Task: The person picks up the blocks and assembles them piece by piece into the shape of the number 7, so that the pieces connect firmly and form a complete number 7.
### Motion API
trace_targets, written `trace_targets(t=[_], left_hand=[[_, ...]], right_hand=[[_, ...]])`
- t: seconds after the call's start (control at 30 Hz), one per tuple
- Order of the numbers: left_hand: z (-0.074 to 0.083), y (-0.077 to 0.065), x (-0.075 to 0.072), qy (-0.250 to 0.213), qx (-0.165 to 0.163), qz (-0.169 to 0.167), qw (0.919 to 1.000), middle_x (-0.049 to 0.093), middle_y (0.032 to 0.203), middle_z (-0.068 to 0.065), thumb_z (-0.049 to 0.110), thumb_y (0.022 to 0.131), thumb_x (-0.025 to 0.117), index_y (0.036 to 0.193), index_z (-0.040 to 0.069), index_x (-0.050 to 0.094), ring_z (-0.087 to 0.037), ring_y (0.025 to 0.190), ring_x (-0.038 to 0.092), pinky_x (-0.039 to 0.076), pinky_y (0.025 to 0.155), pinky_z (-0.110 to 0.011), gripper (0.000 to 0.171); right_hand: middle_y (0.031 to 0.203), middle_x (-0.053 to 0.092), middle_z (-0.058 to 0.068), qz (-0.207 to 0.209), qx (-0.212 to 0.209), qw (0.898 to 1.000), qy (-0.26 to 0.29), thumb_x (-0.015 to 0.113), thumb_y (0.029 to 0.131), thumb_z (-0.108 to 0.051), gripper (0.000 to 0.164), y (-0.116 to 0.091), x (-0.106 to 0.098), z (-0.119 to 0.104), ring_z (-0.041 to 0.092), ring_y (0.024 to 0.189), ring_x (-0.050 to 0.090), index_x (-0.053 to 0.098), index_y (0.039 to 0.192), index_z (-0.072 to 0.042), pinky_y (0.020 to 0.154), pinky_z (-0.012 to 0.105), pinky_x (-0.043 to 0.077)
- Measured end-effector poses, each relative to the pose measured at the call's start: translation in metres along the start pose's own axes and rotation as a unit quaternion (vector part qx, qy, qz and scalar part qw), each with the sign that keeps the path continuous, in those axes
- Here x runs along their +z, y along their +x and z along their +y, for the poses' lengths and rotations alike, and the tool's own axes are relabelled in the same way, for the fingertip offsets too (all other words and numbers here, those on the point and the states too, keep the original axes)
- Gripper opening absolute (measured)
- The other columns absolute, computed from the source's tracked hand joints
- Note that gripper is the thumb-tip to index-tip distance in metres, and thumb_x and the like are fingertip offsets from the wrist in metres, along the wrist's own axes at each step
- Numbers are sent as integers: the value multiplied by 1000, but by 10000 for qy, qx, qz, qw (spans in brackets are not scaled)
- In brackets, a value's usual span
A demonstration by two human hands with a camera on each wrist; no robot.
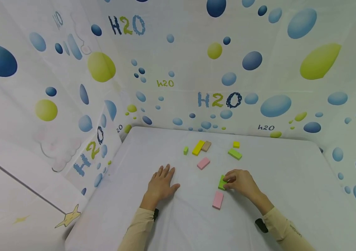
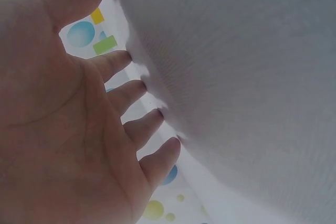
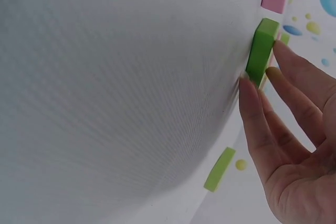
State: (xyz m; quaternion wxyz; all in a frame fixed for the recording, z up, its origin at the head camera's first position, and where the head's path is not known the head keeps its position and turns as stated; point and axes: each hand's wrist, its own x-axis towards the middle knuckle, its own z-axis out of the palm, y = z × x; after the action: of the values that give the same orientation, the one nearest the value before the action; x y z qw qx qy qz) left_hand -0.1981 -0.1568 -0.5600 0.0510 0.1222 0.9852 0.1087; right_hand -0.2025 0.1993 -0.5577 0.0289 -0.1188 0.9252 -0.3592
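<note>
Green block: plain, rectangular, solid colour. Pinched in the right hand, low at the bench, about midway between left and right edges, long axis roughly toward far edge.

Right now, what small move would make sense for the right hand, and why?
Perhaps slide the green block in the right hand gently toward the nearest pink block: the fingers already grip the green one, and only a narrow gap seems to separate the two.

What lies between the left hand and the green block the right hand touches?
Only bare white cloth lies between the left hand and that green block, in the head view.
</note>
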Motion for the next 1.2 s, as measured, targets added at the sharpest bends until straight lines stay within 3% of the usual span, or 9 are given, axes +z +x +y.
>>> trace_targets(t=[0.8,1.2], left_hand=[[-1,2,3,-15,8,-20,10000,32,168,-16,52,100,63,160,10,42,-41,156,26,27,122,-59,76],[1,2,1,-46,-78,-56,9999,33,168,-17,51,99,64,160,10,43,-42,155,26,27,123,-58,76]], right_hand=[[108,76,-1,2,77,10000,-55,93,77,-15,22,-5,4,0,10,86,71,84,97,-12,70,29,56],[108,76,0,0,-115,9999,-11,93,76,-15,22,-7,6,1,10,86,71,84,95,-11,70,27,56]])
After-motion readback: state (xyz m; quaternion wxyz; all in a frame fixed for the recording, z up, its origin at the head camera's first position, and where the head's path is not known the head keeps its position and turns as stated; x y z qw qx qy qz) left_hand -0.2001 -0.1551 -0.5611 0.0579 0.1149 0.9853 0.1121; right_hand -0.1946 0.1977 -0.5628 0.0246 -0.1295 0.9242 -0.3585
